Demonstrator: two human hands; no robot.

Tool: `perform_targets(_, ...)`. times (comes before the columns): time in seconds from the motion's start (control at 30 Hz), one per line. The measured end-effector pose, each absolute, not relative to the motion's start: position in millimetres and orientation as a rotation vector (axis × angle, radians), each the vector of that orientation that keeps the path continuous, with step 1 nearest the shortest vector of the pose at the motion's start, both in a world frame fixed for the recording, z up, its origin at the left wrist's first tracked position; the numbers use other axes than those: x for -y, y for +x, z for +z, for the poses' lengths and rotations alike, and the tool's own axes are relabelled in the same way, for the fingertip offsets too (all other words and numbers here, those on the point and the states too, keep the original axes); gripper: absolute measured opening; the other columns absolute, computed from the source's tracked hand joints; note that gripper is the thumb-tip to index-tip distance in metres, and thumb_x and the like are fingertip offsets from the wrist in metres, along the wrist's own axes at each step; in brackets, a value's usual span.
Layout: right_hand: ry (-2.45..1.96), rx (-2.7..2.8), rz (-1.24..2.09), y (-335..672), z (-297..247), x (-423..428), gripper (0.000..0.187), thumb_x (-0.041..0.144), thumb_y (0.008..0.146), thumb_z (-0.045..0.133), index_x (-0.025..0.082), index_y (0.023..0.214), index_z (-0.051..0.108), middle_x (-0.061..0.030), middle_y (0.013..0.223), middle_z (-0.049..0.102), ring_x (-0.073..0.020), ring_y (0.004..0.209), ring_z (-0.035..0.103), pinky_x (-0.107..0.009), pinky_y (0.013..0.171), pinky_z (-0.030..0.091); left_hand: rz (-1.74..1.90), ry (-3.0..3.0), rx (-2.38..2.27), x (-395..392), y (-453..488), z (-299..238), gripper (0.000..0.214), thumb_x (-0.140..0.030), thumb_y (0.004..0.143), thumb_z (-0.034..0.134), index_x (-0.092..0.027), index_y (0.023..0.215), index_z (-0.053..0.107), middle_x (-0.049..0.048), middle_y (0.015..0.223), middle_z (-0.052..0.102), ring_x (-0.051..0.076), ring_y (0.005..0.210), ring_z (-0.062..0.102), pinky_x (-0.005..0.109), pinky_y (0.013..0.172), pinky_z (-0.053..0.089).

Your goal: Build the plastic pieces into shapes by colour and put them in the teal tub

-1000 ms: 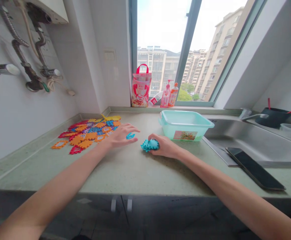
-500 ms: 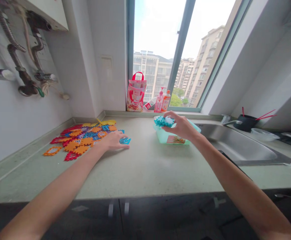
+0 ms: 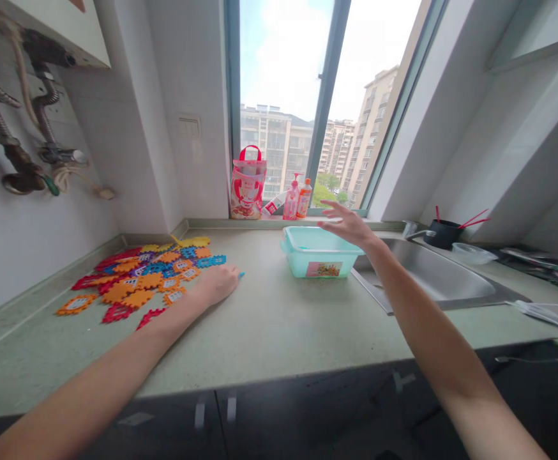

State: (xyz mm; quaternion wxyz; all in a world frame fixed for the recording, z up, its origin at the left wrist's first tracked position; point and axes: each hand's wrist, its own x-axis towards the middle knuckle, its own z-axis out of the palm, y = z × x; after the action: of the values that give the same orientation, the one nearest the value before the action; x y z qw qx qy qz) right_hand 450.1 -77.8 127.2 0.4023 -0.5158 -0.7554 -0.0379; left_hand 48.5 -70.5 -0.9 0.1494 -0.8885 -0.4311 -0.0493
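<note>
**Left hand [image 3: 219,284] over a blue piece [image 3: 242,275], right hand [image 3: 343,223] spread above the tub [image 3: 297,265]**

No writing can be read with certainty. The tub's near wall carries a picture label [image 3: 324,269] in green and reddish tones; any lettering on it is too small to make out. On the window sill, the pink-and-red bag [image 3: 248,191] bears white and red printing, blurred past reading. Beside it, a white bottle [image 3: 272,206] leans over with red print on its side, illegible at this size. The pink pump bottle [image 3: 291,203] and the orange-capped bottle [image 3: 303,199] stand upright next to each other, their labels likewise unreadable.

The left hand rests low on the counter [image 3: 260,345], knuckles up and fingers curled. Just 1 small blue tip pokes out beyond the fingertips; the hand hides the rest, so whether the fingers are clamped on it or only cover it, I cannot tell. Behind that hand, a flat blue notched piece [image 3: 211,261] lies at the right edge of the pile of notched pieces [image 3: 149,279], which mixes orange, red, blue, purple and yellow. Some orange pieces have pale patterned panels.

The right hand holds nothing, its fingers apart over the tub's far right side. A turquoise patch shows inside the tub. The sink [image 3: 432,275] lies to the right.
</note>
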Motion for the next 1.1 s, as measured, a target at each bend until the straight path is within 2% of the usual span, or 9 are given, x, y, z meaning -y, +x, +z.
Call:
perform_targets(0.17,-0.855,1.512,-0.56,417,94,107,0.027,0.035,0.095,0.057,0.023,0.116,0.067,-0.0073,0.094,0.075,-0.0227,0.086,0.071,-0.038,0.082,0.056,-0.353,-2.623,1.247,61,34,-8,0.03,-0.028,0.104,0.046,-0.02,0.121,0.069,0.0129,0.109,0.074,0.027,0.101,0.071,0.036,0.086,0.056)
perform_targets(0.23,-0.735,1.776,-0.545,388,53,115,0.016,0.026,0.094,0.055,0.022,0.103,0.067,-0.0027,0.076,0.072,-0.0174,0.069,0.067,-0.03,0.071,0.053,-0.518,-2.644,1.293,57,28,-8,0.031,-0.032,0.104,0.048,-0.022,0.126,0.068,0.0108,0.108,0.076,0.026,0.1,0.072,0.035,0.088,0.056)
perform_targets(0.33,-0.607,2.352,-0.406,345,-4,119,0.017,0.019,0.093,0.052,0.023,0.096,0.069,0.0032,0.062,0.067,-0.0118,0.051,0.058,-0.024,0.055,0.041,-0.864,-2.685,1.271,54,35,5,0.031,-0.043,0.102,0.053,-0.024,0.115,0.072,0.007,0.103,0.077,0.022,0.091,0.072,0.033,0.085,0.057)
perform_targets(0.47,-0.599,2.616,-0.285,315,-29,118,0.025,0.025,0.095,0.055,0.024,0.115,0.071,-0.0011,0.083,0.079,-0.0147,0.066,0.069,-0.025,0.058,0.039,-1.363,-2.786,1.128,47,89,51,0.036,-0.054,0.092,0.067,-0.023,0.106,0.078,0.0061,0.103,0.08,0.019,0.08,0.073,0.029,0.075,0.059)
perform_targets(0.6,-0.683,2.621,-0.136,316,-19,120,0.034,0.023,0.096,0.057,0.022,0.128,0.068,-0.0058,0.104,0.081,-0.0168,0.079,0.073,-0.026,0.067,0.044,-1.657,-2.928,0.898,23,175,99,0.039,-0.051,0.085,0.077,-0.018,0.105,0.078,0.0076,0.1,0.081,0.021,0.09,0.076,0.032,0.086,0.06)
perform_targets(0.67,-0.716,2.625,-0.071,320,-16,123,0.035,0.022,0.095,0.058,0.022,0.129,0.068,-0.0061,0.105,0.08,-0.0171,0.081,0.073,-0.026,0.07,0.046,-1.642,-2.937,0.875,7,212,107,0.034,-0.046,0.082,0.08,-0.019,0.102,0.079,0.0073,0.1,0.081,0.021,0.093,0.075,0.033,0.09,0.058)
perform_targets(0.8,-0.813,2.595,-0.006,327,-18,125,0.037,0.022,0.095,0.06,0.022,0.131,0.068,-0.0041,0.092,0.079,-0.0169,0.073,0.071,-0.026,0.071,0.046,-1.552,-2.852,1.353,-12,252,97,0.031,-0.035,0.079,0.083,-0.018,0.105,0.078,0.0092,0.098,0.08,0.023,0.092,0.074,0.036,0.088,0.058)
perform_targets(0.97,-0.86,2.473,0.113,331,-21,120,0.037,0.013,0.095,0.055,0.022,0.129,0.07,-0.0044,0.091,0.079,-0.0184,0.078,0.073,-0.028,0.077,0.051,-1.612,-2.609,1.602,-9,232,78,0.045,-0.041,0.084,0.078,-0.017,0.122,0.071,0.0144,0.124,0.074,0.029,0.117,0.068,0.042,0.102,0.053)
perform_targets(1.1,-0.842,2.194,0.323,331,-22,120,0.047,0.013,0.1,0.044,0.025,0.142,0.062,-0.0088,0.119,0.077,-0.0201,0.103,0.075,-0.035,0.095,0.055,-1.825,-2.625,1.449,20,178,57,0.044,-0.047,0.1,0.054,-0.019,0.132,0.063,0.013,0.137,0.067,0.026,0.126,0.063,0.043,0.112,0.048)
